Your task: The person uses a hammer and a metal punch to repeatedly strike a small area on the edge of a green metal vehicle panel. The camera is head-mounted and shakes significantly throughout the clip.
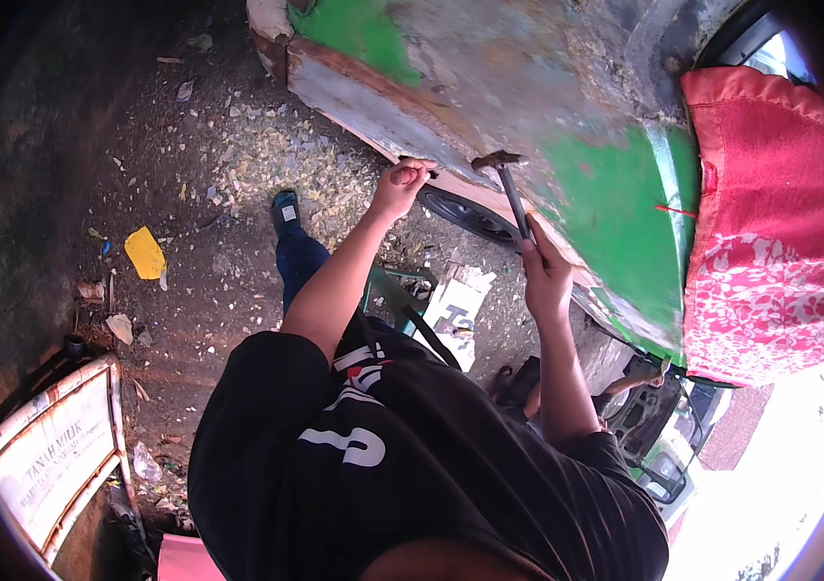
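Observation:
My right hand (547, 274) is wrapped round the shaft of a hammer (512, 194). The hammer's head lies over the lower side of a vehicle's body panel (518, 92), close to it; whether they touch I cannot tell. That panel is patchy with green paint, bare grey and rust-brown areas. At its pale lower edge (364, 121), my left hand (402, 184) is closed in a fist. Dark bits of something show by its fingers, but most of it is hidden. Below the edge a black wheel (470, 218) is partly visible.
A red patterned cloth (765, 232) hangs over the vehicle at right. Paint flakes (276, 155) and a yellow piece (146, 254) litter the ground. A rusty-framed sign (54, 455) stands lower left. Another person's arm (637, 381) shows near an opened vehicle (669, 465) at lower right.

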`<state>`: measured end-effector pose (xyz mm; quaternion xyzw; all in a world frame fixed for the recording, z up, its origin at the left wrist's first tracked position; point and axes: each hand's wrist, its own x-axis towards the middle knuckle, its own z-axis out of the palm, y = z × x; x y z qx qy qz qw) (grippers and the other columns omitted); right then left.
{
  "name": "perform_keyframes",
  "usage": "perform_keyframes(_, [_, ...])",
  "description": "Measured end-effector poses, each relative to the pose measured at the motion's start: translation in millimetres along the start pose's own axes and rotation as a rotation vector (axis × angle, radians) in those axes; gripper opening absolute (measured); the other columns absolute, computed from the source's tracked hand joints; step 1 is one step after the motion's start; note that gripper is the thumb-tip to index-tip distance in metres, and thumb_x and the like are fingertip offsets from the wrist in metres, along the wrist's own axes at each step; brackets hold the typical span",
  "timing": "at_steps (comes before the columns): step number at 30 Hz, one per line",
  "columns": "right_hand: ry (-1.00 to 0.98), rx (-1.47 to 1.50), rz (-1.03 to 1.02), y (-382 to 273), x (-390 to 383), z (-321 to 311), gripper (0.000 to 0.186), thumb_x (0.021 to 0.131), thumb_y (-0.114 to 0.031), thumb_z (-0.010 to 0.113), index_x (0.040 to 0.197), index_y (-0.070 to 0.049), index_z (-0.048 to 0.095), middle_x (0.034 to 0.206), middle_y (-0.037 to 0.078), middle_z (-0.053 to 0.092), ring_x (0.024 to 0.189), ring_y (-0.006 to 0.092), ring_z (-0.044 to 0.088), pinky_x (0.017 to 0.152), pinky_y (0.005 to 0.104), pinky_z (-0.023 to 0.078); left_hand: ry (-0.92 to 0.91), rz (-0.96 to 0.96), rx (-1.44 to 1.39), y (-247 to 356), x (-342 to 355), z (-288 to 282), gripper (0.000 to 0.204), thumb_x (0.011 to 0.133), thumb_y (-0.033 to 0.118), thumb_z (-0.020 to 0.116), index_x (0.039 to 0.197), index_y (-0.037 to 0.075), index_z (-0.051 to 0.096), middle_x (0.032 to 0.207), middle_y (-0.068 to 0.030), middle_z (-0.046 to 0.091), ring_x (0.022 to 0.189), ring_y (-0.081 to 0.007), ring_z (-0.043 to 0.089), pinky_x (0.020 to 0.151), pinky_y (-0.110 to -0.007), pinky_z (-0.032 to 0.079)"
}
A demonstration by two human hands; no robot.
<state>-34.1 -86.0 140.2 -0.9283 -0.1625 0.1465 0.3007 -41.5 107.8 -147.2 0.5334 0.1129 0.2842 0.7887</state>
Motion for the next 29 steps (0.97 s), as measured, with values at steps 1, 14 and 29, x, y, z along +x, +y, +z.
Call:
perform_keyframes(1, [0.007, 0.012, 0.027, 5.5, -3.8, -0.3, 0.039, 0.097, -0.016, 0.061, 0.136, -0.014, 0.061, 0.066, -0.002, 0.048, 0.065, 0.0057, 0.045, 0.063, 0.0233, 0.043, 0.015, -0.018, -0.001, 0.3, -1.1, -2.1, 0.009, 0.093, -0.002, 0.06, 0.085, 0.001, 0.059, 0.114, -0.0105, 0.071, 0.098, -0.0091, 0.063, 0.086, -0.023, 0.047])
perform_keyframes(14, [-0.034, 0.027, 0.024, 20.6, -12.5, 1.8, 0.039, 0.097, -0.015, 0.06, 0.136, -0.014, 0.061, 0.07, -0.001, 0.054, 0.066, 0.0056, 0.047, 0.064, 0.0234, 0.043, 0.0, -0.001, -0.012, -6.2, 4.8, 3.4, 0.017, 0.092, -0.009, 0.06, 0.08, 0.002, 0.054, 0.1, -0.0087, 0.067, 0.107, -0.0166, 0.064, 0.094, -0.029, 0.047])
perform_keyframes(29, [-0.176, -0.43, -0.466, -18.0, 21.4, 50.9, 0.043, 0.092, -0.012, 0.066, 0.135, -0.015, 0.062, 0.081, 0.019, 0.064, 0.069, 0.0331, 0.065, 0.067, 0.0439, 0.052, -0.213, -0.38, 0.513, 10.6, 12.2, 4.8, 0.014, 0.101, 0.023, 0.058, 0.102, 0.01, 0.063, 0.112, -0.0153, 0.069, 0.102, -0.0251, 0.065, 0.093, -0.035, 0.049])
